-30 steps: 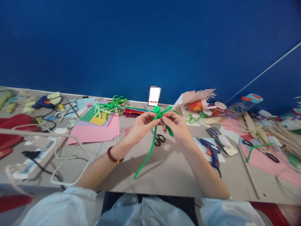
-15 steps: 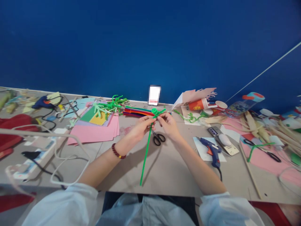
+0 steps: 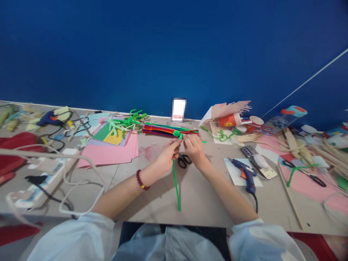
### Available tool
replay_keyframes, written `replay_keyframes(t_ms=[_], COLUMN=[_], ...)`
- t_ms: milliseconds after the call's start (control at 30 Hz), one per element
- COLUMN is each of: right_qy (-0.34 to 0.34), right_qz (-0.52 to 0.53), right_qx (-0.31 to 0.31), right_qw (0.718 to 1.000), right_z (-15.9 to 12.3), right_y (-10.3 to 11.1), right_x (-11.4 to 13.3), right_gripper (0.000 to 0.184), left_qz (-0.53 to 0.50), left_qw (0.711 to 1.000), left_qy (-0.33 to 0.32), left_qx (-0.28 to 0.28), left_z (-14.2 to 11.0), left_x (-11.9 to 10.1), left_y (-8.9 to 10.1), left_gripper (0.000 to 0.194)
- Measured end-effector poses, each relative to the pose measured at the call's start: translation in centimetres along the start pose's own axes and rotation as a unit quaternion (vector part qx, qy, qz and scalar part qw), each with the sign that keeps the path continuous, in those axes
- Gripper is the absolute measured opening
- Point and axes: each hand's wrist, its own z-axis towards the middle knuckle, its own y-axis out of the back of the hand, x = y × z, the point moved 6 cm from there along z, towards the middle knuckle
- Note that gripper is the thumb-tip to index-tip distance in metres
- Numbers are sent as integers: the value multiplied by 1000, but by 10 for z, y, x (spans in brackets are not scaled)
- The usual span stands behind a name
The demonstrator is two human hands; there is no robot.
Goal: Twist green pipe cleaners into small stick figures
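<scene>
A green pipe cleaner [image 3: 176, 185] is gripped below its coiled tip by the left hand [image 3: 168, 156] and right hand [image 3: 194, 149], their fingers clamped together on it. Black-handled scissors [image 3: 184, 161] are seen just beneath the hands.

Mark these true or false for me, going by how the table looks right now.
1. The left hand has a bead bracelet at its wrist. True.
2. The green pipe cleaner has a coiled end showing just above the hands. True.
3. The scissors are in the right hand. False: they lie on the table just below the hands.
4. The glue gun lies on the pink paper. False: it lies on a white sheet to the right of the hands.
5. The orange cup stands upright. False: it lies on its side.
</scene>
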Motion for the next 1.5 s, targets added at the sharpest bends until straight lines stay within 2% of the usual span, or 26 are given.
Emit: replay_keyframes(t_ms=[100, 267, 367, 433, 467, 500, 533, 633, 700, 733, 800, 867, 933, 1100, 1167, 1233, 1367, 1500], right_qy=[-8, -91, -138, -198, -242, -294, -351, -492, -535, -546, -550, -534, -505, -481, -481, -477, -469, -463], right_qz=[22, 121, 213, 285, 331, 385, 443, 595, 646, 659, 675, 692, 708, 715, 713, 716, 732, 750], right_qx=[-7, -29, -31, -23, -8, 9, 26, 81, 147, 179, 215, 226, 239, 251, 245, 243, 254, 276], right_qw=[1000, 988, 967, 938, 912, 875, 825, 631, 524, 486, 441, 430, 431, 441, 448, 448, 424, 383], right_z=[2, 16, 23, 25, 25, 23, 20, 10, 6, 5, 4, 7, 10, 11, 12, 12, 14, 15], right_y=[2, 12, 18, 18, 15, 11, 5, -12, -20, -21, -21, -18, -15, -14, -14, -14, -10, -7], right_x=[-1, 2, 4, 2, 0, -2, -4, -5, 0, 2, 4, 4, 6, 5, 3, 2, 3, 4], right_gripper=[18, 17, 14, 11, 10, 10, 12, 24, 30, 30, 30, 30, 31, 31, 31, 31, 29, 28], left_qz=[30, 49, 57, 58, 58, 57, 57, 49, 44, 45, 56, 81, 120, 239, 270, 286, 292, 254], left_qw=[998, 993, 988, 985, 984, 984, 984, 986, 988, 988, 986, 980, 966, 888, 862, 848, 846, 882], left_qy=[-47, -106, -141, -157, -162, -165, -167, -159, -148, -144, -148, -171, -219, -389, -426, -442, -439, -390], left_qx=[3, -34, -37, -36, -36, -36, -36, -19, 7, 23, 45, 56, 60, 60, 56, 55, 73, 76], left_z=[-1, 3, 4, 4, 4, 4, 4, 4, 4, 4, 4, 4, 4, -2, -4, -5, -7, -7], left_x=[-8, -16, -21, -24, -26, -27, -28, -28, -26, -25, -26, -28, -33, -48, -51, -52, -53, -52], left_y=[1, 10, 11, 11, 11, 11, 11, 7, 3, 1, -1, -1, 1, 1, 0, -1, -3, -4], left_gripper=[40, 38, 36, 35, 34, 34, 34, 36, 37, 36, 33, 29, 26, 18, 16, 16, 14, 11])
